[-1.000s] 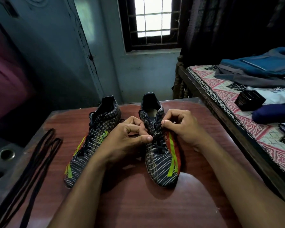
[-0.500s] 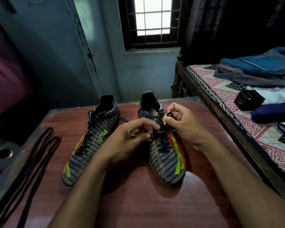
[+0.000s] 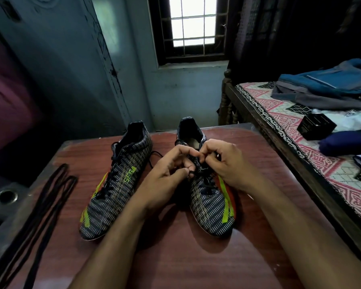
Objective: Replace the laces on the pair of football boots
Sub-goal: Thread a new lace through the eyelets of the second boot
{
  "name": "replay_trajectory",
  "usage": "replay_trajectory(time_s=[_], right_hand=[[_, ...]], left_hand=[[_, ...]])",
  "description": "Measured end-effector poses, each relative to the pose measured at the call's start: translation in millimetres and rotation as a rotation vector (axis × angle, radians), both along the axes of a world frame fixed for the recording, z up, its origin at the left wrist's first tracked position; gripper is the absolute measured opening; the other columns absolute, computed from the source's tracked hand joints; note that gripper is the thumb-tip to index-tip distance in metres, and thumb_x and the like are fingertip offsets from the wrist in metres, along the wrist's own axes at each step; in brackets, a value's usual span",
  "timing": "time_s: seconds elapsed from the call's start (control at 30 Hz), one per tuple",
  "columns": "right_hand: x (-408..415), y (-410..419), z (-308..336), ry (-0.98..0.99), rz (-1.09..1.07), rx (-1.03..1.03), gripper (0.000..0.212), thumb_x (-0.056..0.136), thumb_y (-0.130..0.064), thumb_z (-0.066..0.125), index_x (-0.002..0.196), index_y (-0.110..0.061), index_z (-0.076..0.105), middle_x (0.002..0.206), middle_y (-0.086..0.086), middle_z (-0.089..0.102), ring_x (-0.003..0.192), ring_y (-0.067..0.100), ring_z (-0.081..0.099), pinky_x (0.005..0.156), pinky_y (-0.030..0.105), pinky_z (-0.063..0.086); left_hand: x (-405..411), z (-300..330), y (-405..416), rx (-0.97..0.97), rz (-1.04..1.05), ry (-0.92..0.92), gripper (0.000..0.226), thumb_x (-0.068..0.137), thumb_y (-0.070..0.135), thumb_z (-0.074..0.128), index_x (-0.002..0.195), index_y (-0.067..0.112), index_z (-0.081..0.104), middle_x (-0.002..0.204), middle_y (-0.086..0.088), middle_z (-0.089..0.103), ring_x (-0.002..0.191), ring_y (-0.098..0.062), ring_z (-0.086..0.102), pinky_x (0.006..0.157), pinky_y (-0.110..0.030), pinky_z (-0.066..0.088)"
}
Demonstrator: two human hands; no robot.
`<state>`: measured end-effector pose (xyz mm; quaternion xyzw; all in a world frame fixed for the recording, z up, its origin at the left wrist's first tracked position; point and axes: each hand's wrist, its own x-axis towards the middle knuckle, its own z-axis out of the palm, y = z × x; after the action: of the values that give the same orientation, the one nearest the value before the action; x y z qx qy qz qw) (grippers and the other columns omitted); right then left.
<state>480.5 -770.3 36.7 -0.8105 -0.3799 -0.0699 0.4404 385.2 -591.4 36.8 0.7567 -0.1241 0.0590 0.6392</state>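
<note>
Two dark patterned football boots with neon green stripes stand on the brown table, toes toward me. The left boot stays laced and untouched. Both hands work over the top eyelets of the right boot. My left hand pinches the black lace between thumb and forefinger. My right hand pinches the same lace at the boot's tongue. The fingers hide the knot area.
Spare black laces lie stretched along the table's left edge. A bed with a patterned sheet, a blue bag and a black box stands close on the right. A wall and window are behind the table.
The right boot has been turned slightly, its toe swinging right. Both hands rose toward the top eyelets and closed together on the lace.
</note>
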Motion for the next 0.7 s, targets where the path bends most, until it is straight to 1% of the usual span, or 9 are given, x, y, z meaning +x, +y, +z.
replay_trajectory(time_s=[0.07, 0.13, 0.27, 0.33, 0.4, 0.47, 0.57, 0.63, 0.7], right_hand=[[0.9, -0.4, -0.2, -0.059, -0.016, 0.005, 0.026, 0.082, -0.006, 0.048, 0.074, -0.028, 0.059, 0.078, -0.01, 0.059, 0.073, 0.012, 0.057, 0.064, 0.026, 0.042], [0.4, -0.9, 0.2, -0.077, -0.027, 0.031, 0.025, 0.083, -0.004, 0.048, 0.074, -0.025, 0.058, 0.077, -0.007, 0.058, 0.069, 0.015, 0.059, 0.061, 0.031, 0.047], [-1.4, 0.1, 0.3, 0.116, -0.079, 0.254, 0.031, 0.087, 0.009, 0.047, 0.078, -0.016, 0.062, 0.072, 0.001, 0.064, 0.06, 0.02, 0.067, 0.054, 0.023, 0.05], [-0.4, 3.9, -4.4, 0.206, -0.16, 0.374, 0.034, 0.088, 0.008, 0.046, 0.077, -0.02, 0.06, 0.068, 0.004, 0.063, 0.057, 0.019, 0.066, 0.051, 0.024, 0.048], [1.5, 8.0, -9.9, 0.317, -0.226, 0.486, 0.037, 0.09, 0.006, 0.045, 0.075, -0.024, 0.059, 0.062, -0.003, 0.061, 0.053, 0.016, 0.063, 0.048, 0.024, 0.045], [3.0, 9.6, -13.9, 0.41, -0.248, 0.54, 0.039, 0.091, 0.004, 0.045, 0.073, -0.027, 0.059, 0.06, -0.004, 0.059, 0.051, 0.015, 0.059, 0.049, 0.026, 0.043], [3.3, 5.6, -11.3, 0.298, -0.172, 0.387, 0.036, 0.091, 0.001, 0.043, 0.074, -0.027, 0.06, 0.062, -0.009, 0.055, 0.052, 0.008, 0.051, 0.054, 0.029, 0.04], [0.8, 2.6, -5.6, 0.157, -0.116, 0.23, 0.035, 0.092, 0.002, 0.043, 0.076, -0.024, 0.06, 0.064, -0.015, 0.056, 0.057, 0.001, 0.048, 0.058, 0.021, 0.037], [-1.4, 1.4, -0.3, 0.136, -0.064, 0.185, 0.031, 0.09, -0.003, 0.041, 0.079, -0.023, 0.062, 0.069, -0.018, 0.058, 0.064, 0.001, 0.051, 0.061, 0.018, 0.037]], left_hand=[[1.0, -1.3, -1.5, 0.07, 0.029, -0.061, 0.03, 0.097, -0.002, 0.052, 0.119, 0.017, 0.059, 0.094, -0.002, 0.06, 0.087, -0.009, 0.057, 0.082, -0.022, 0.045], [2.6, -3.7, -2.2, 0.131, 0.084, -0.115, 0.027, 0.1, -0.004, 0.055, 0.115, 0.018, 0.059, 0.097, 0.003, 0.064, 0.093, -0.009, 0.06, 0.088, -0.026, 0.047], [5.2, -6.6, -2.9, 0.171, 0.185, -0.18, 0.029, 0.098, 0.0, 0.063, 0.114, 0.024, 0.063, 0.103, 0.004, 0.072, 0.101, -0.016, 0.068, 0.092, -0.033, 0.053], [5.8, -6.9, -3.8, 0.182, 0.224, -0.182, 0.037, 0.096, -0.001, 0.066, 0.12, 0.027, 0.065, 0.111, 0.007, 0.073, 0.103, -0.017, 0.069, 0.093, -0.035, 0.055], [5.3, -6.9, -4.3, 0.25, 0.243, -0.206, 0.049, 0.093, -0.003, 0.067, 0.127, 0.032, 0.065, 0.12, 0.012, 0.069, 0.103, -0.014, 0.069, 0.091, -0.031, 0.056], [5.3, -8.1, -4.1, 0.399, 0.242, -0.279, 0.06, 0.089, -0.006, 0.066, 0.135, 0.033, 0.064, 0.124, 0.015, 0.058, 0.101, -0.014, 0.067, 0.087, -0.024, 0.054], [8.3, -11.4, -1.5, 0.514, 0.274, -0.315, 0.058, 0.086, -0.004, 0.065, 0.13, 0.034, 0.068, 0.12, 0.009, 0.044, 0.093, -0.017, 0.064, 0.077, -0.024, 0.056], [9.3, -11.7, -0.9, 0.525, 0.315, -0.308, 0.053, 0.084, -0.002, 0.064, 0.12, 0.036, 0.071, 0.118, 0.01, 0.043, 0.089, -0.017, 0.065, 0.075, -0.029, 0.057], [8.8, -10.3, -1.0, 0.539, 0.343, -0.316, 0.049, 0.081, -0.003, 0.065, 0.113, 0.033, 0.072, 0.116, 0.01, 0.045, 0.087, -0.014, 0.065, 0.079, -0.03, 0.056]])
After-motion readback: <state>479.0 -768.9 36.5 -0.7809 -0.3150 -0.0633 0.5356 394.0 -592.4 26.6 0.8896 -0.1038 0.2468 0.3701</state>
